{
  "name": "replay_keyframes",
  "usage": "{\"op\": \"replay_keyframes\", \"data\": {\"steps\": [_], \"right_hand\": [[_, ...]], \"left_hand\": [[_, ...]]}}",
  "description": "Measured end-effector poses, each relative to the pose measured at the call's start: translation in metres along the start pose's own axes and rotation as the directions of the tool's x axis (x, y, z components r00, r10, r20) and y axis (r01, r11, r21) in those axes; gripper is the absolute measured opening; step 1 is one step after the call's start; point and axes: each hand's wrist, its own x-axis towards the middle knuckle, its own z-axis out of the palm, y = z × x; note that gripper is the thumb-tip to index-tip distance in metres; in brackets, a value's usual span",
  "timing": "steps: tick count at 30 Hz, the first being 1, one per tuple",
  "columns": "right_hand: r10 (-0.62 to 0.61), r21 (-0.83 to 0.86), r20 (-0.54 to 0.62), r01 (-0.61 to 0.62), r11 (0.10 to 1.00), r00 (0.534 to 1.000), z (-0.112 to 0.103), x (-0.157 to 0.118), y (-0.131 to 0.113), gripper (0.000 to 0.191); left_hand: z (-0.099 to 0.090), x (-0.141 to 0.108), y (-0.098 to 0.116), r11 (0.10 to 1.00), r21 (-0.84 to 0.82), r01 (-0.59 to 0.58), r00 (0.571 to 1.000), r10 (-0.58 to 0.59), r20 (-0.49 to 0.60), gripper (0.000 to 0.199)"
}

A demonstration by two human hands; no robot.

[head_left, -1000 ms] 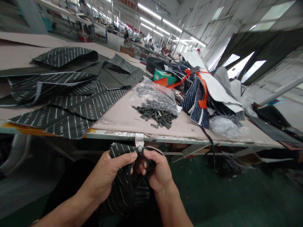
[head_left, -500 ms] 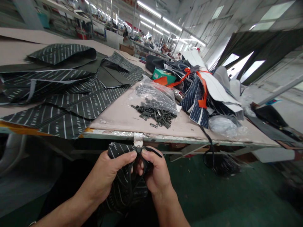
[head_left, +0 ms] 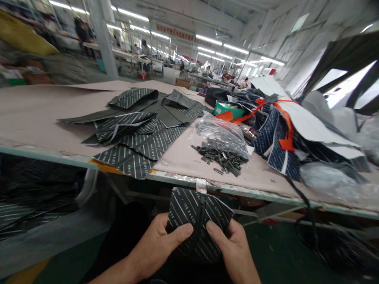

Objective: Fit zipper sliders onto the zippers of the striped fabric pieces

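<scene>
Between my hands, just in front of the table edge, is a black fabric piece [head_left: 189, 205] with white stripes and lettering. A dark zipper [head_left: 201, 215] runs down its middle. My left hand [head_left: 166, 236] grips the fabric from the left, thumb flat on top beside the zipper. From the right, my right hand [head_left: 229, 240] holds it the same way, thumb near the zipper. The other fingers are mostly hidden behind the cloth. A pile of small dark pieces [head_left: 226, 161], some shiny like metal, lies on the table beyond, partly under a clear plastic bag [head_left: 222, 132].
More striped black fabric panels [head_left: 154, 138] overlap the table edge on the left. On the right are navy striped pieces [head_left: 269, 134], an orange strip [head_left: 286, 122], a green box [head_left: 227, 111] and a crumpled plastic bag [head_left: 325, 181]. A black cord [head_left: 302, 195] hangs over the edge.
The fabric, bunched before with both thumbs together at the zipper's top, is now spread flatter, with the thumbs lower and apart. The view has swung left.
</scene>
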Motion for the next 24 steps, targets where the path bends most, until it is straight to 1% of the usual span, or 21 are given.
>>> {"op": "replay_keyframes", "data": {"steps": [2,4,6,8,10,12,14,16,18,20,22,23,24], "right_hand": [[0.015,-0.01,-0.034,-0.015,1.0,0.999,0.001,-0.004,0.003,0.037],[0.005,0.008,-0.042,-0.004,1.0,0.999,0.003,-0.003,0.004,0.037],[-0.002,0.037,-0.042,0.003,0.999,0.999,0.005,0.003,-0.001,0.037],[-0.028,0.036,-0.045,0.03,0.999,0.999,0.007,0.014,-0.011,0.035],[-0.098,-0.041,-0.056,0.096,0.995,0.994,0.009,0.029,-0.025,0.032],[-0.193,-0.168,-0.083,0.178,0.97,0.978,0.013,0.045,-0.042,0.027],[-0.281,-0.297,-0.097,0.242,0.924,0.955,0.017,0.061,-0.057,0.023],[-0.344,-0.398,-0.085,0.285,0.872,0.935,0.018,0.07,-0.068,0.022],[-0.387,-0.451,-0.065,0.319,0.834,0.92,0.016,0.067,-0.071,0.025],[-0.391,-0.439,-0.057,0.329,0.836,0.919,0.013,0.055,-0.066,0.033],[-0.312,-0.386,-0.058,0.267,0.883,0.948,0.014,0.043,-0.052,0.045],[-0.264,-0.335,-0.03,0.239,0.911,0.964,0.017,0.037,-0.043,0.05],[-0.242,-0.304,0.034,0.24,0.922,0.97,0.023,0.033,-0.034,0.057]], "left_hand": [[0.002,-0.003,-0.004,1.0,-0.012,-0.009,0.999,0.008,-0.038,0.039],[0.006,-0.003,-0.002,0.999,-0.03,-0.012,0.997,0.01,-0.071,0.038],[0.01,0.002,0.004,0.999,-0.045,-0.016,0.996,0.013,-0.083,0.036],[0.013,0.01,0.015,0.999,-0.042,-0.033,0.996,0.029,-0.087,0.034],[0.015,0.021,0.029,0.997,-0.008,-0.072,0.992,0.071,-0.108,0.029],[0.017,0.033,0.043,0.991,0.048,-0.128,0.981,0.134,-0.143,0.024],[0.018,0.044,0.056,0.976,0.11,-0.187,0.962,0.204,-0.18,0.019],[0.02,0.052,0.064,0.96,0.149,-0.238,0.942,0.265,-0.204,0.018],[0.022,0.05,0.064,0.949,0.149,-0.277,0.93,0.304,-0.205,0.019],[0.024,0.04,0.056,0.947,0.116,-0.3,0.931,0.317,-0.18,0.022],[0.025,0.025,0.045,0.95,0.069,-0.305,0.942,0.312,-0.125,0.035],[0.023,0.017,0.039,0.952,0.04,-0.304,0.948,0.307,-0.082,0.044],[0.02,0.008,0.034,0.948,0.021,-0.318,0.945,0.319,-0.066,0.053]]}}
